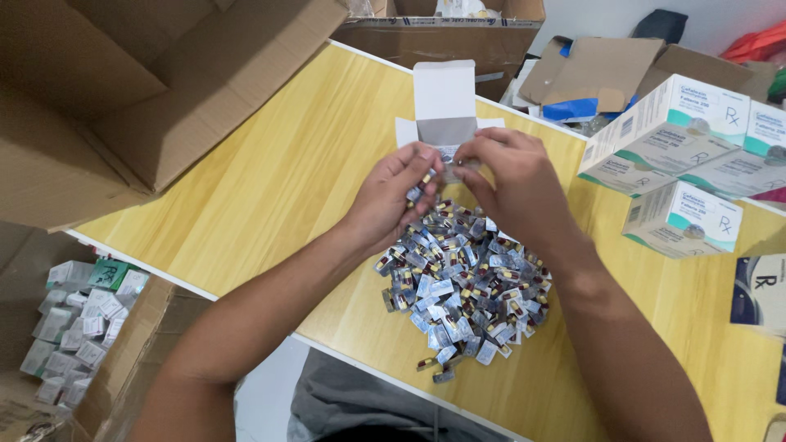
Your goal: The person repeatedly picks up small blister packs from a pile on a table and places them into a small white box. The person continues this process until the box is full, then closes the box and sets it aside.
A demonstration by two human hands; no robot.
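Both hands are up at the top of the pile now. My left hand (399,195) has its fingers curled around a few small foil capsule strips (425,182), and my right hand (512,182) is pinching something small and silvery with fingertips pressed together, just in front of the open white carton (444,105). The carton's flap stands upright, thin matte card. Below the hands lies a glinting heap of cut blister strips (465,282), crinkly foil with red-and-yellow capsules. To the right sit stacked white-and-teal medicine boxes (684,147). A big brown cardboard box (139,90) gapes at the left. The bench (270,188) is pale yellow wood grain with a white edge; more small packs fill a carton on the floor (78,327).
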